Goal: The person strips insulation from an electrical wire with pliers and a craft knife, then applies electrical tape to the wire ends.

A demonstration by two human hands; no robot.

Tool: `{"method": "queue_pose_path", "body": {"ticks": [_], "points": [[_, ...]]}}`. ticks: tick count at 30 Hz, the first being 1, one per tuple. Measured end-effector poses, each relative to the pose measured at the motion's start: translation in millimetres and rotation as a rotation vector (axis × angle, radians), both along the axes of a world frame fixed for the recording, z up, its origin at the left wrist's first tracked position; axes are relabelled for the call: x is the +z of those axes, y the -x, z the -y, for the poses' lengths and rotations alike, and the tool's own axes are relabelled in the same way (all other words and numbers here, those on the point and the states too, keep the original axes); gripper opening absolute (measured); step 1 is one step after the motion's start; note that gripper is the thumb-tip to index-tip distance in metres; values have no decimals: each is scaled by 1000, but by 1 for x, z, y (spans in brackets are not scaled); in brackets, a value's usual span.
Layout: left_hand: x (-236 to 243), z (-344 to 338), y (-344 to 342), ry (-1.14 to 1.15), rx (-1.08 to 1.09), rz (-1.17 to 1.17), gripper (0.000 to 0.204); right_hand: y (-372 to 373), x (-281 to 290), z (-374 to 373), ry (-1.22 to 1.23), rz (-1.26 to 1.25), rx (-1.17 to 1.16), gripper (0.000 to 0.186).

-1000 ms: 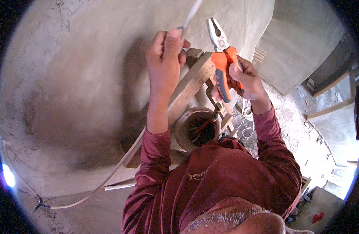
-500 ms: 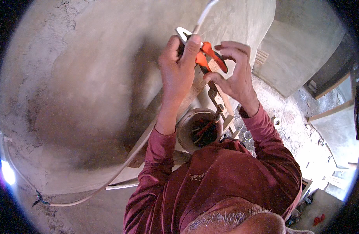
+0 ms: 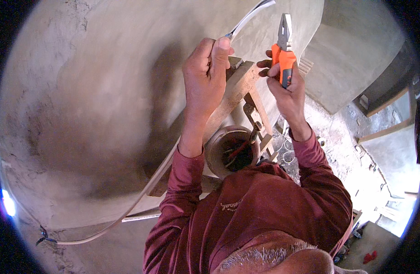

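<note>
My left hand [image 3: 205, 80] is closed on a cable [image 3: 242, 20], whose white upper end rises past my thumb and bends right, with thin dark strands beside it. To the right, my right hand [image 3: 287, 91] grips combination pliers [image 3: 285, 50] with orange and dark handles, metal jaws pointing up and apart from the cable. Behind both hands is a wooden ladder or stand [image 3: 242, 82]. Below them hangs or sits a round container [image 3: 216, 150] holding tools, one with a handle sticking out. A pale cable [image 3: 146, 189] runs from behind my left forearm to the lower left.
A grey plastered wall [image 3: 82, 91] fills the left and top. At right are a bright, littered floor [image 3: 338, 132], coils of white wire [image 3: 287, 155] and a wood-framed opening [image 3: 388, 102]. Small red items [image 3: 369, 256] lie on a grey surface at lower right.
The pliers went to the cable beside my left hand half a second ago and are now drawn away to the right, held upright. The cable's white end now bends further right.
</note>
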State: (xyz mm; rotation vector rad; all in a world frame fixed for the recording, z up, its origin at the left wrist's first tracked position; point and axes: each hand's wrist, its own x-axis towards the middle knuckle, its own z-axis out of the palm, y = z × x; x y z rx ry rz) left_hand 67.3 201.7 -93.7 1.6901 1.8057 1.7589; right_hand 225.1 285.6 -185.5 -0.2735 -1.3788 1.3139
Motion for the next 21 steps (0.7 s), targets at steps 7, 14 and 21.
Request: {"method": "queue_pose_path", "body": {"ticks": [7,14,21], "points": [[0,-6,-1,-179,89,-323,31,-38,11,-6,-198,443,140,64],[-2,-7,-3,-210,142,-462,23,-38,31,4,-148,398,304,63],[-7,-7,-4,-132,236,-598,19,-23,27,6,-140,401,268,60]]}}
